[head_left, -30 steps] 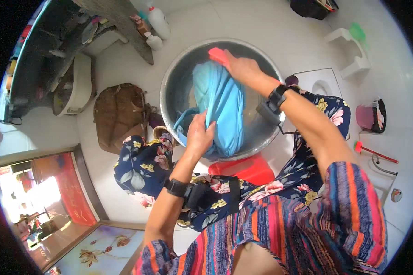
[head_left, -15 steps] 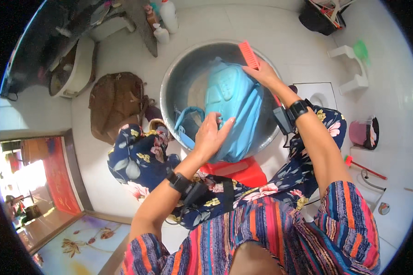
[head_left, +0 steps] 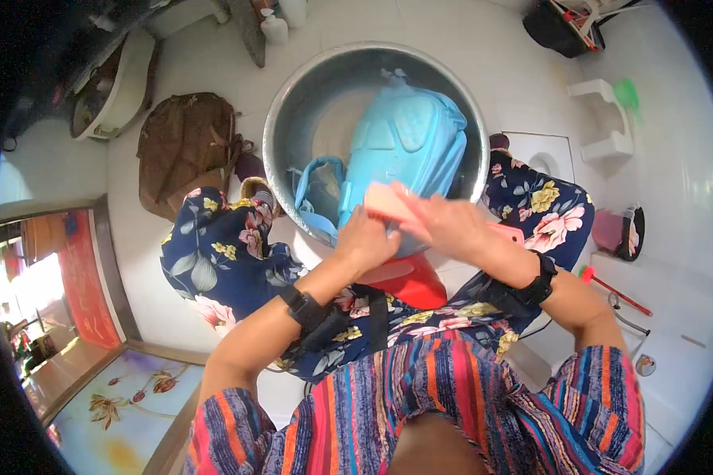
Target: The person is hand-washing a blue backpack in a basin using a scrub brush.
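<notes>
A light blue backpack (head_left: 408, 134) lies tilted in a large round metal basin (head_left: 276, 119), its straps to the left. My right hand (head_left: 459, 228) is closed around a coral-pink scrub brush (head_left: 388, 203), blurred by motion, with the handle sticking out to the right. The brush head is over the near end of the backpack. Close beside it, my left hand (head_left: 366, 240) has its fingers curled on the backpack's near edge, gripping it. Below both hands, a red plastic object (head_left: 412, 285) shows partly between my knees.
A brown backpack (head_left: 186, 150) lies on the tiled floor left of the basin. A white pump bottle (head_left: 274, 28) stands at the far side. On the right are a white wall shelf (head_left: 606, 123), a squat toilet (head_left: 548, 154) and a red-handled brush (head_left: 618, 293).
My right hand has brought the brush from the basin's far right rim down to the near end of the backpack. My left hand's spread fingers have closed on the backpack's edge.
</notes>
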